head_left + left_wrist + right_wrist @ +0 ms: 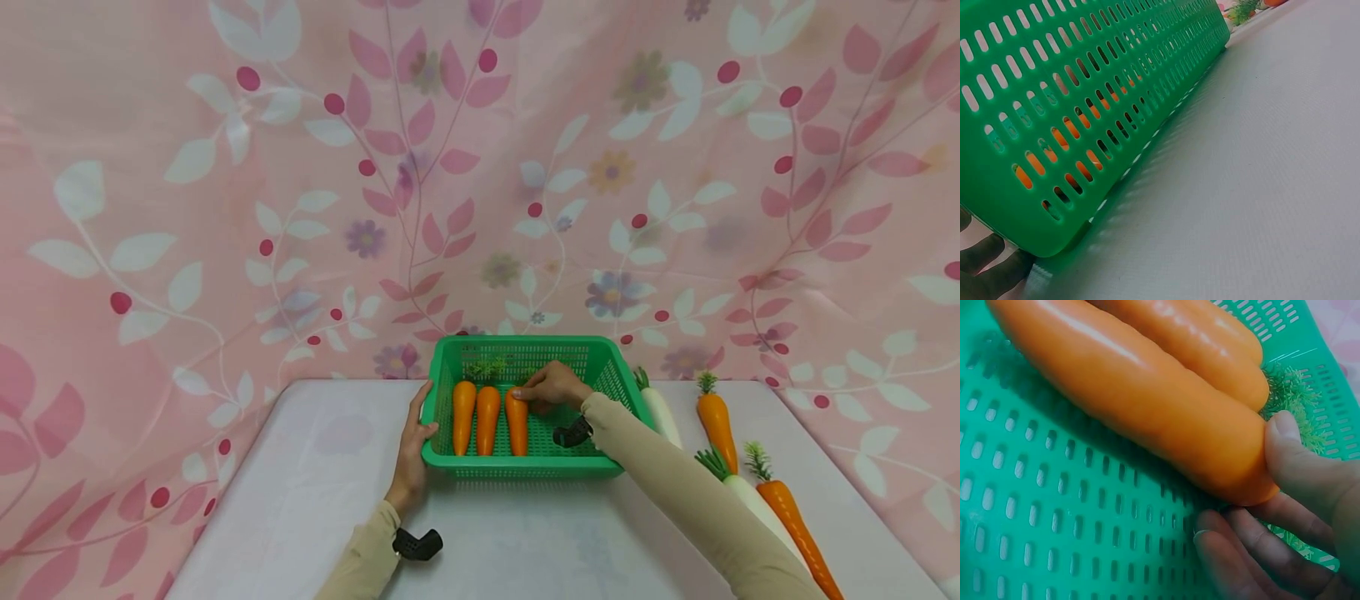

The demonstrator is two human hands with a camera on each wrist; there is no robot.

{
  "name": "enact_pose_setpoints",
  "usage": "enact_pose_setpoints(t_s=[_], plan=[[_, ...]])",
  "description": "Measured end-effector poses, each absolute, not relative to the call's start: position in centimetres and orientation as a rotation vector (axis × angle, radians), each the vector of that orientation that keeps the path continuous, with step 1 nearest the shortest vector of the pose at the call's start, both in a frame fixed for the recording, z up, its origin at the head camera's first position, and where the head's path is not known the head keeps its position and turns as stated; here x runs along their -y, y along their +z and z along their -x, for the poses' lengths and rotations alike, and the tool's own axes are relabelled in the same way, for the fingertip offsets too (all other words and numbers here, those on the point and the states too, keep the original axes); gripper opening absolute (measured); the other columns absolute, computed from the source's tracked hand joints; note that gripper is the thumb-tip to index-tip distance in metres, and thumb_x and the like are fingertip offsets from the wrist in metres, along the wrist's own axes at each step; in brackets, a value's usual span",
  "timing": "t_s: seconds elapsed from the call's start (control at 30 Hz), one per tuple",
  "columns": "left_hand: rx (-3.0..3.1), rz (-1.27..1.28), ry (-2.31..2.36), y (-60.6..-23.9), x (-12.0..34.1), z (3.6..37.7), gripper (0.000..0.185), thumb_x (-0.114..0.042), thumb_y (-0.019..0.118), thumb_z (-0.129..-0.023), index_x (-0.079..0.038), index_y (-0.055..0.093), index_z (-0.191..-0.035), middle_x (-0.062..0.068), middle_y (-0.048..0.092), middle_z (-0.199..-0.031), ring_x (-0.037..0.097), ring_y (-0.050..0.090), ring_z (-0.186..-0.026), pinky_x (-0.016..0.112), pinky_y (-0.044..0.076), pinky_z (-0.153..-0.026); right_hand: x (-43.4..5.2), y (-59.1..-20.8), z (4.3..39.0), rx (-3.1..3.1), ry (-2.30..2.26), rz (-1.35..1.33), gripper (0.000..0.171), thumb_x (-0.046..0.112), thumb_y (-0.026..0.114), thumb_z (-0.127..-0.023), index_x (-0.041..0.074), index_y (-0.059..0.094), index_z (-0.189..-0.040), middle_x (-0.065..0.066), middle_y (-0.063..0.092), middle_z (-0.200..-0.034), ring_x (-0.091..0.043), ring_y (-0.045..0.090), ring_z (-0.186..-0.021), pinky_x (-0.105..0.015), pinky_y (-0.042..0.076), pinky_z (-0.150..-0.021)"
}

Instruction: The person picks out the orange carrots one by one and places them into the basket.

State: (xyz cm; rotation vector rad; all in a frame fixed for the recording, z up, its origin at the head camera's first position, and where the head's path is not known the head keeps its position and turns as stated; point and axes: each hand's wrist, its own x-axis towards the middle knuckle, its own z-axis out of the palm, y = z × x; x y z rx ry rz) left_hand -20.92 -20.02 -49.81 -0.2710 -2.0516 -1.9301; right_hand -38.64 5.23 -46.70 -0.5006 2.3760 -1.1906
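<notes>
Inside the green basket [525,463], three orange carrots lie side by side with their thick ends toward the back wall. My right hand [553,387] pinches the thick end of the rightmost carrot [517,425], the thumb [1285,434] on top and other fingers at its underside. Left of it are the middle carrot [487,421] and the left carrot [463,417]. Feathery green tops [1294,394] show behind them. My left hand [412,454] rests against the basket's left side, its thumb at the rim and fingers [985,253] against the outside of the wall.
To the basket's right lie more vegetables on the white table [315,483]: a white radish [662,414] beside the basket wall, an orange carrot [717,423], another white radish [761,508] and a longer carrot [798,521]. A pink floral cloth [480,192] hangs behind the table.
</notes>
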Motion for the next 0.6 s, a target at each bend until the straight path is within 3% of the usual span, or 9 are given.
enact_pose_setpoints(t_s=[0.17,0.4,0.6], plan=[[2.039,0.247,-1.903,-51.6,20.3,22.0,0.064,-0.018,0.034,-0.095,-0.026,0.023,-0.158,-0.004,0.019,-0.163,0.03,0.026,-0.145,0.062,0.016,-0.111,-5.2,-46.7,38.6,-2.356,-1.205,0.489,0.033,0.032,0.078,-0.084,0.005,0.078,-0.103,-0.01,0.074,-0.096,-0.029,0.073,-0.077,-0.039,0.058,-0.065],[2.081,0.284,-1.909,-48.8,20.0,20.4,0.065,-0.01,0.034,-0.096,-0.011,0.018,-0.159,0.012,0.014,-0.165,0.038,0.021,-0.147,0.064,0.016,-0.111,-5.2,-46.5,38.3,-2.363,-1.224,0.506,0.033,0.031,0.076,-0.086,0.004,0.077,-0.105,-0.01,0.074,-0.096,-0.027,0.072,-0.076,-0.038,0.058,-0.065],[2.062,0.266,-1.879,-51.0,20.3,21.7,0.064,-0.013,0.034,-0.096,-0.019,0.021,-0.159,0.005,0.016,-0.165,0.033,0.021,-0.147,0.066,0.013,-0.111,-5.3,-46.7,38.3,-2.352,-1.245,0.502,0.034,0.031,0.077,-0.085,0.004,0.076,-0.104,-0.01,0.074,-0.096,-0.028,0.072,-0.076,-0.039,0.058,-0.066]])
